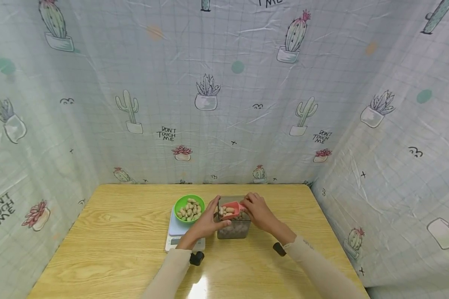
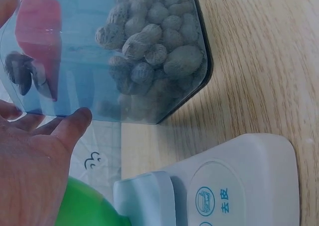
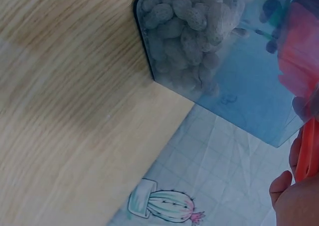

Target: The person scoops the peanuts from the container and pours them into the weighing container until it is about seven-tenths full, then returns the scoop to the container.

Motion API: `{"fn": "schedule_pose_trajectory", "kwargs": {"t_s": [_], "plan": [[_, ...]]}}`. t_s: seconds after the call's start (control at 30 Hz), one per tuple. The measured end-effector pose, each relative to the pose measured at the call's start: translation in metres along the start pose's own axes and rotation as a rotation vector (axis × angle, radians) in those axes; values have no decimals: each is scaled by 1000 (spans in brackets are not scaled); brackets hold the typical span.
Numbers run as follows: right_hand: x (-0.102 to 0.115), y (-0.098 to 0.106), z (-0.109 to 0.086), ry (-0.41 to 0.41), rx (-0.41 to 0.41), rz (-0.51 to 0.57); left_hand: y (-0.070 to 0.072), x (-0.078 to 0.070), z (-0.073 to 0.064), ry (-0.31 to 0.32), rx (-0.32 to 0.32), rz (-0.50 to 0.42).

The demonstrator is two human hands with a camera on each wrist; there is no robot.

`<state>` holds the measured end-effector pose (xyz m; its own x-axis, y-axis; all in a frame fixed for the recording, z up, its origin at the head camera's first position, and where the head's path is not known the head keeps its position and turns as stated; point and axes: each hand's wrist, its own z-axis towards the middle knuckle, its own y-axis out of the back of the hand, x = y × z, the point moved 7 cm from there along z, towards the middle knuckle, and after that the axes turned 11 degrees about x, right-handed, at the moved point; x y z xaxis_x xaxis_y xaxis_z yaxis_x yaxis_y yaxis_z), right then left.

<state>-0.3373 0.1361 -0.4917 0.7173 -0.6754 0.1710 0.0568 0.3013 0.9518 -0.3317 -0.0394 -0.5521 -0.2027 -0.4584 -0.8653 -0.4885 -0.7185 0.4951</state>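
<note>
A clear, grey-tinted plastic box [image 1: 233, 231] holds peanuts in their shells, seen through its wall as a heap [image 2: 149, 46] in the lower part. My left hand [image 1: 205, 224] holds the box at its left side, thumb by the front rim and fingers toward the back corner. From the right, my right hand [image 1: 260, 212] grips the handle [image 3: 309, 148] of a red scoop [image 1: 232, 206]. The scoop lies inside the box's mouth, near the top, with several peanuts in its bowl. In the left wrist view the scoop [image 2: 37, 31] shows through the wall, above the heap.
Left of the box, a green bowl [image 1: 177, 204] of peanuts stands on a white kitchen scale [image 1: 171, 244] with a pale blue platform. All stand on a wood-grain table [image 1: 127, 232]. A cactus-print curtain [image 1: 232, 124] hangs behind the table and along its sides.
</note>
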Motion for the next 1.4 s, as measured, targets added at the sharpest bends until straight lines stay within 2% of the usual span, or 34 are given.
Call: {"fn": "schedule_pose_trajectory", "kwargs": {"t_s": [0.3, 0.67, 1.07, 1.4], "plan": [[-4, -1, -5, -25, -31, 64, -1, -1, -1, 5, 10, 23], [-6, 2, -13, -36, -165, 95, -2, -2, -2, -1, 21, 51], [-10, 0, -17, -69, -184, 127, -2, -2, -3, 5, 27, 68], [-21, 2, -25, -152, -154, 151, -2, -2, -3, -2, 35, 77]]}}
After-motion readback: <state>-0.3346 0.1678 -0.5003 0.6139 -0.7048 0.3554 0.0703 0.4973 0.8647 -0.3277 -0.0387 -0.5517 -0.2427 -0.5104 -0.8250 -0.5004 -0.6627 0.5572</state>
